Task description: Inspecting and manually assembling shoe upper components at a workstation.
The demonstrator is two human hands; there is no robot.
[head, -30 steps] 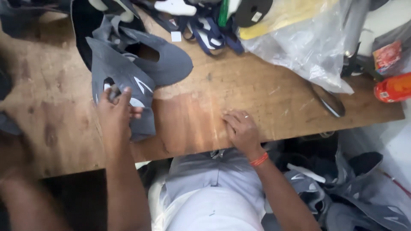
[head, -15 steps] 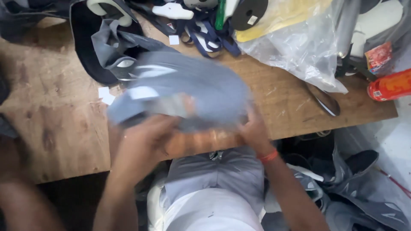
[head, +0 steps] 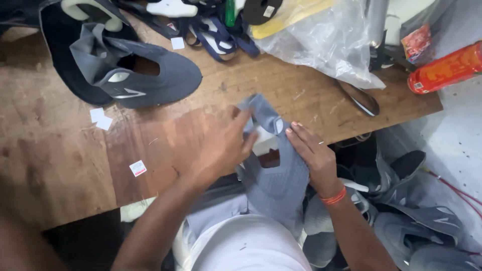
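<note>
Both hands pinch the grey mesh shoe upper (head: 275, 175) at the wooden worktop's (head: 60, 160) near edge: left hand (head: 223, 143) on its far tip, right hand (head: 311, 153) beside it (long axis runs near-far).

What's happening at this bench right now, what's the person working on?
A person at a wooden workbench holds a grey fabric shoe upper at the bench's near edge. The left hand grips its top end, and the right hand presses on its side. More dark grey uppers lie stacked at the back left of the bench, a clear plastic bag and an orange can sit to the right, and further grey uppers are piled below the bench.
</note>
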